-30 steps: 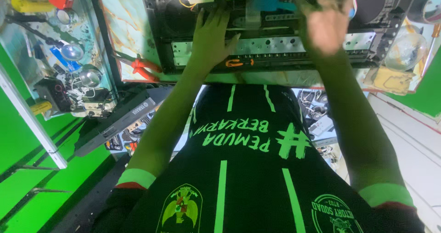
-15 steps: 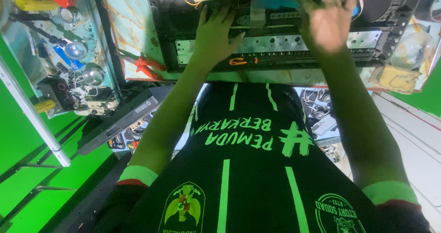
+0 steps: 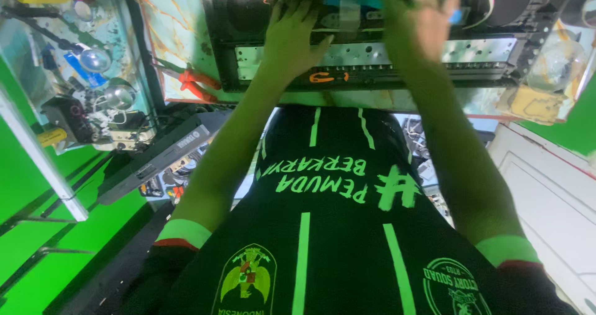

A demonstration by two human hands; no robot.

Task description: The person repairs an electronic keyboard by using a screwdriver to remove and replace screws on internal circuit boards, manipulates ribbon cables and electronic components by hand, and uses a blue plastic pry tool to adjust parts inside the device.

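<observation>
On the marbled green-tinted workbench (image 3: pixel 180 36) we find an opened black metal electronics chassis (image 3: pixel 372 60) lying crosswise just beyond both hands, the left hand (image 3: pixel 292 39) spread flat on it, the blurred right hand (image 3: pixel 422 23) equally near, its hold indeterminable.

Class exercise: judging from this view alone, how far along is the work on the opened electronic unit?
Done: the black unit lies open, its silver inner panel exposed. In hand: left hand rests on it, right hand at its top edge. Left: wires remain loose; the red-handled pliers lie unused.
</observation>
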